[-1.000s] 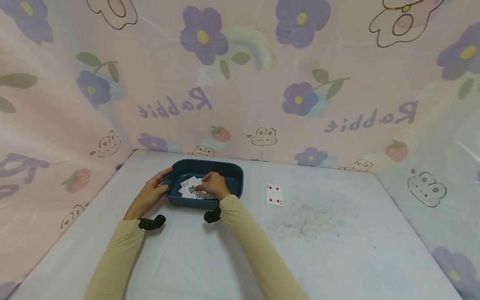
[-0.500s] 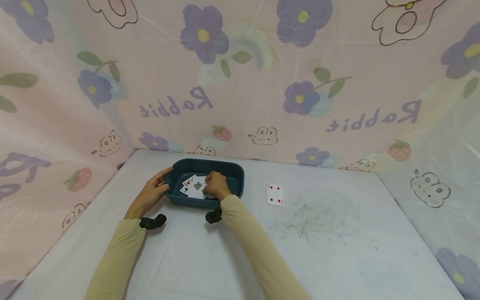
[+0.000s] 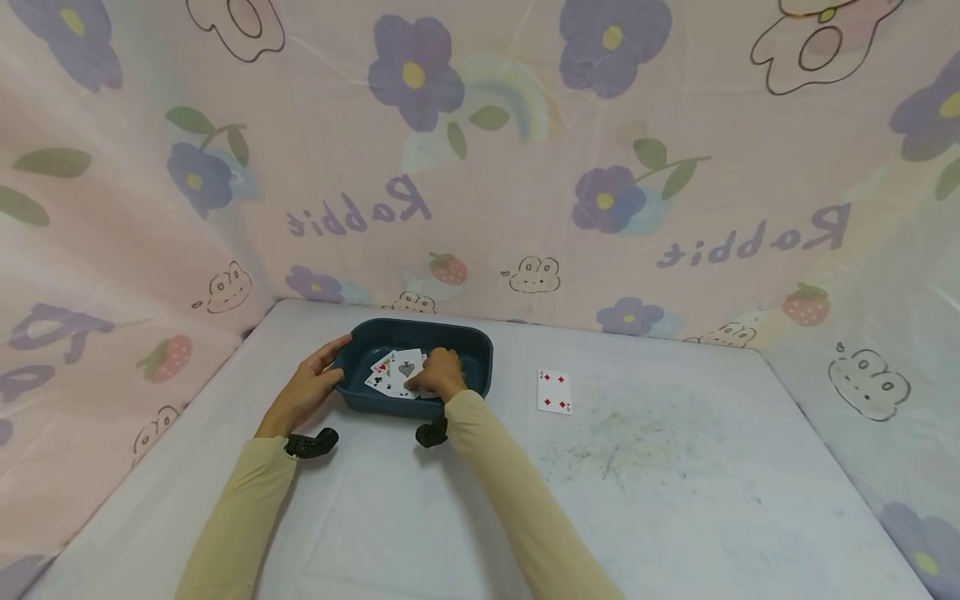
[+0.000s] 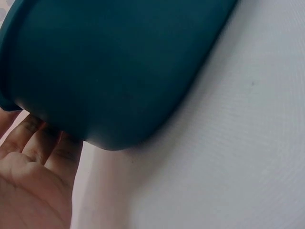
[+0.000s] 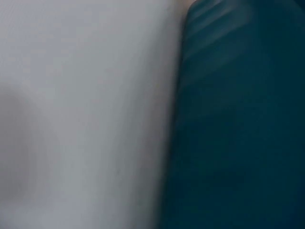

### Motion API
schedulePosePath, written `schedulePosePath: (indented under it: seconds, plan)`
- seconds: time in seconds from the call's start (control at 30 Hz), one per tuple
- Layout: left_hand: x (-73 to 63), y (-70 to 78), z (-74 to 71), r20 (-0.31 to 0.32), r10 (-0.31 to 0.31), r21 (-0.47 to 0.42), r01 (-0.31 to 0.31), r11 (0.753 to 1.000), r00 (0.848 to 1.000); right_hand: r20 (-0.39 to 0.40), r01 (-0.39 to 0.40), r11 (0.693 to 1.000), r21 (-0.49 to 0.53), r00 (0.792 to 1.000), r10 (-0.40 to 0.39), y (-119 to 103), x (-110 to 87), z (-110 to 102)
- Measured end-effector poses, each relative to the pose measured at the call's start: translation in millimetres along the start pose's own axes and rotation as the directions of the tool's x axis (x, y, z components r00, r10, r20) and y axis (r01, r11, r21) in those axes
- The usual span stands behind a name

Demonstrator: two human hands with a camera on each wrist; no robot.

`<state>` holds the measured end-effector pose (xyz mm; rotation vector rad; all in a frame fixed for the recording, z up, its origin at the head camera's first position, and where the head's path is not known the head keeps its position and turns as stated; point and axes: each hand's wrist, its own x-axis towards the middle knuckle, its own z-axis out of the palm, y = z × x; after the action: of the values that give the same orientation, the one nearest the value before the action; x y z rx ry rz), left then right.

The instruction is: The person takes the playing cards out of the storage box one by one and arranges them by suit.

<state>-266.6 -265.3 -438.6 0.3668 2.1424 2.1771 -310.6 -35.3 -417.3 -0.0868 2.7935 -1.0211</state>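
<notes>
In the head view a dark teal plastic basin stands on the white table. My left hand grips its left end; in the left wrist view the fingers are bent up under the rim. Several playing cards lie face up and overlapping inside the basin, an ace of spades on top. My right hand reaches over the near wall, its thumb side touching the cards. Its other fingertips are hidden, so I cannot tell whether it pinches a card. The right wrist view shows mainly the basin's outer wall.
A four of diamonds lies face up on the table to the right of the basin. Dark smudges mark the cloth beyond it. Patterned curtain hangs behind and along both sides.
My right hand has let its pinch off the ace's middle and shifted to the right side of the pile. The ace has slid slightly right. The left hand keeps its hold on the basin.
</notes>
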Motion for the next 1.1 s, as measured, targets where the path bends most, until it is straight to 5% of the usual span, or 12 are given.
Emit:
schedulePosePath:
  seconds: [0.33,0.77,1.1]
  plan:
    - [0.3,0.0,1.3,0.0,0.003,-0.003,-0.003,1.0,1.0,0.006,-0.057,0.995,0.085,0.998,0.057,1.9,6.1,-1.4]
    - [-0.2,0.3,1.7,-0.003,0.022,0.009,-0.022,1.0,1.0,0.068,0.064,0.998,-0.022,0.996,-0.063,0.0,-1.5,-3.0]
    - [-0.6,1.6,0.7,0.014,-0.005,0.003,0.005,1.0,1.0,0.037,0.065,0.997,0.037,0.997,-0.067,0.8,0.0,-1.6]
